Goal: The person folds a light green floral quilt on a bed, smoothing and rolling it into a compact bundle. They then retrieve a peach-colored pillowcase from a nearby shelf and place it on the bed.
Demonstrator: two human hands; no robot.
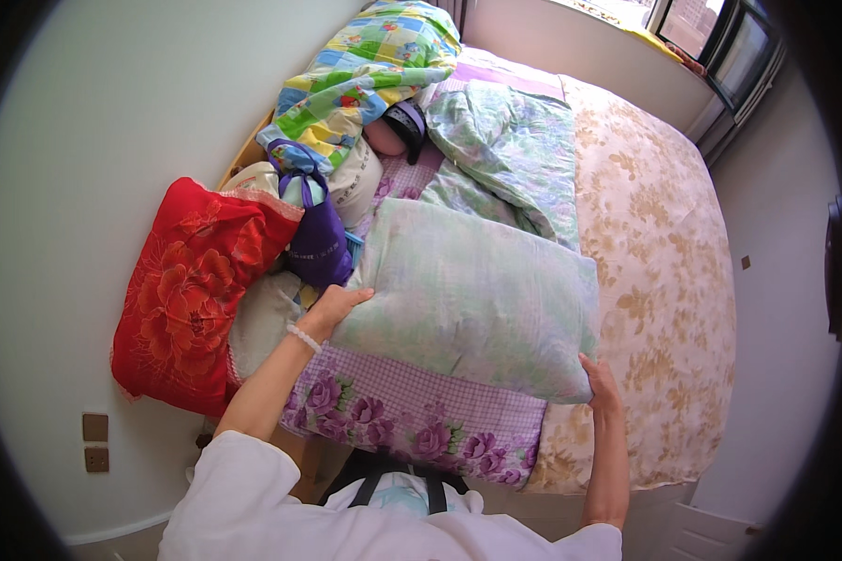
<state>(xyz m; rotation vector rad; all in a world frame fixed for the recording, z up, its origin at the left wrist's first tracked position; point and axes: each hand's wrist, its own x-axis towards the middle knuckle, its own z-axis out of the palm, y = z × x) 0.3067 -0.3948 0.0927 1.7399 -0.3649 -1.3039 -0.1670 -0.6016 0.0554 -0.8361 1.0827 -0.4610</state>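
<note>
Stretched between my two hands is a pale green and lilac pillow, held above the bed's near part. My left hand grips its left edge with the thumb on top; a white bead bracelet circles that wrist. At the pillow's lower right corner, my right hand grips it, thumb uppermost. The fingers beneath the pillow are hidden. Under it lies a purple checked cloth with printed roses. Just beyond, a crumpled quilt in similar pale green rests on the bed.
A red floral pillow stands at the left by the wall. Near it are a purple fabric bag, a white bag with writing and a bright checked quilt. A beige floral sheet covers the bed's right side. An open window is at upper right.
</note>
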